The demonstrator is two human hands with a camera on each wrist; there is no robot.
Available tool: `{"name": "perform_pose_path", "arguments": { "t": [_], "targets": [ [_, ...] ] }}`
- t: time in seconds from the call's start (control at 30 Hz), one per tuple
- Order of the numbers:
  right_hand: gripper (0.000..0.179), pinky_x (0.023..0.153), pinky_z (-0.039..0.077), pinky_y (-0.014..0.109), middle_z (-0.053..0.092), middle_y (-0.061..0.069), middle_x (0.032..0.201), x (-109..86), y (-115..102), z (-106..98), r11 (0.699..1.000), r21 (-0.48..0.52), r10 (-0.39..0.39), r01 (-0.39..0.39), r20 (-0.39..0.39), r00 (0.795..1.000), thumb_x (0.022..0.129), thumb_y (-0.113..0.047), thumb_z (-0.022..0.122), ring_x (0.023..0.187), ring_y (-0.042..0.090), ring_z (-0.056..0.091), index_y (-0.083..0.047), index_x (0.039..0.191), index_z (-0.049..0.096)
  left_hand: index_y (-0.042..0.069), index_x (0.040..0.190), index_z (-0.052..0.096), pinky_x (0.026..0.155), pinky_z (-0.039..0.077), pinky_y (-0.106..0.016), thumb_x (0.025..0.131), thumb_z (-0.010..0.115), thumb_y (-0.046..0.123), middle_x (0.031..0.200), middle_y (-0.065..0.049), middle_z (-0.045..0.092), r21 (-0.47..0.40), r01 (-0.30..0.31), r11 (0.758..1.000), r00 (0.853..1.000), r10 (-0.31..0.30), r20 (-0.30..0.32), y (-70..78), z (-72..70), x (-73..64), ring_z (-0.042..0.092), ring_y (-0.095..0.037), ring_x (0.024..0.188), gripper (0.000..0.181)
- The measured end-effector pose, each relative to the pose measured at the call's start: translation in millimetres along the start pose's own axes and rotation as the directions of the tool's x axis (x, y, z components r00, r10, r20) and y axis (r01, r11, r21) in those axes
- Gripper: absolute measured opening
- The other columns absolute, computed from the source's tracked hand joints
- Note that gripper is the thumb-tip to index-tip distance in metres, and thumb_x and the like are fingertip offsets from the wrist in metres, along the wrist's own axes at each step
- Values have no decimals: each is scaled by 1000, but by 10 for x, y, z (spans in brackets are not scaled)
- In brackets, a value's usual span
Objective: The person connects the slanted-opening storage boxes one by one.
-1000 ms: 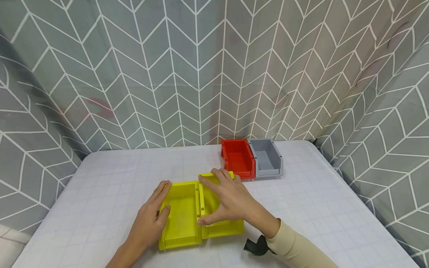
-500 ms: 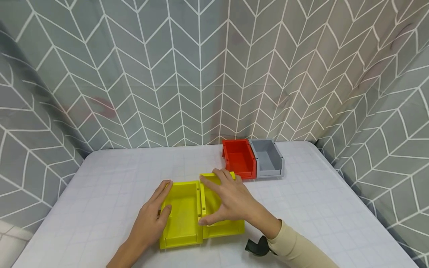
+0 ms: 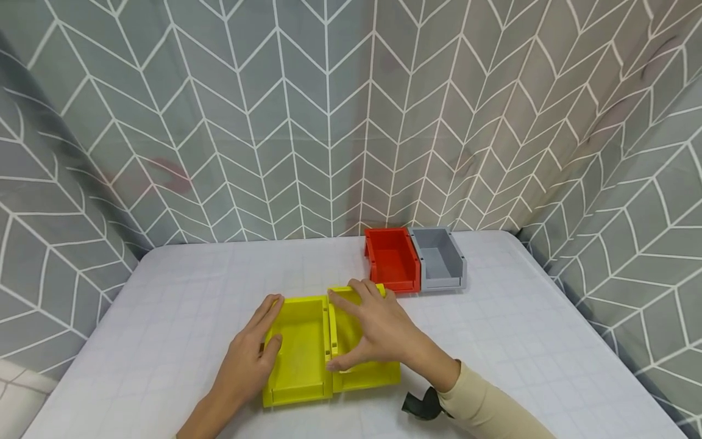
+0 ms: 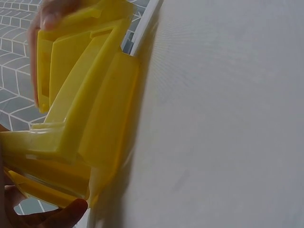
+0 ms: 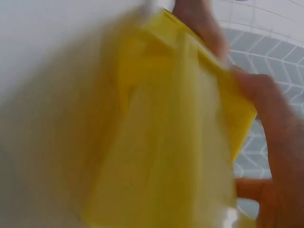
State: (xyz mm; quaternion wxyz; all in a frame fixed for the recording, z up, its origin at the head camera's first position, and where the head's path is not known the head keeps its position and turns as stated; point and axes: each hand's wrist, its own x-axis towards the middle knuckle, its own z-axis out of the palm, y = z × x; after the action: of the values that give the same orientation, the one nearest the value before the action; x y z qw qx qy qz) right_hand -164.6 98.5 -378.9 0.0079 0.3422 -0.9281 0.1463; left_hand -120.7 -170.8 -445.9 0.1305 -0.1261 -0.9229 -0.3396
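Two yellow bins stand side by side near the front of the table in the head view. The left yellow bin (image 3: 298,347) has my left hand (image 3: 247,360) at its left wall, thumb over the rim and fingers along the outside. My right hand (image 3: 375,329) spans the right yellow bin (image 3: 367,379), its thumb at the wall between the bins and its fingers over the far right rim, hiding much of the inside. In the left wrist view, left-hand fingertips (image 4: 73,213) lie against a yellow bin's underside edge. The right wrist view is blurred, with yellow plastic (image 5: 180,142) filling its middle.
A red bin (image 3: 392,262) and a grey bin (image 3: 439,259) stand together at the back right of the white-covered table (image 3: 192,286). A black strap (image 3: 421,405) shows by the right sleeve (image 3: 488,402). A grey patterned curtain (image 3: 307,122) borders the back and sides.
The right yellow bin has shifted slightly toward me beside the left one, with my right hand on it. My left hand keeps its place. The head view has drifted a little.
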Motion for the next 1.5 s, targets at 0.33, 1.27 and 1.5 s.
{"name": "perform_pose_path", "arguments": {
  "t": [0.33,1.27,1.5],
  "targets": [
    [106,105,38,71,40,14,157,-4,11,59,1000,-11,-5,5,0,1000,71,-80,73,141,36,38,-29,160,46,9,163,35,116,34,-56,100,59,5,169,-3,27,7,9,1000,1000,-9,13,7,-8,-4,34,-30,150,67],
    [108,109,32,74,36,14,160,-15,19,88,1000,24,17,-18,28,999,71,-79,75,147,40,31,-29,161,43,11,163,35,116,35,-56,100,58,2,169,-3,27,-7,-20,1000,1000,20,1,1,-21,-9,34,-29,150,68],
    [109,110,31,74,36,14,160,-19,19,97,999,22,25,-26,38,999,70,-81,73,146,39,32,-29,161,43,10,163,35,115,34,-56,100,57,1,168,-3,28,-14,-28,999,1000,28,0,-7,-19,-9,34,-29,150,68]
  ]
}}
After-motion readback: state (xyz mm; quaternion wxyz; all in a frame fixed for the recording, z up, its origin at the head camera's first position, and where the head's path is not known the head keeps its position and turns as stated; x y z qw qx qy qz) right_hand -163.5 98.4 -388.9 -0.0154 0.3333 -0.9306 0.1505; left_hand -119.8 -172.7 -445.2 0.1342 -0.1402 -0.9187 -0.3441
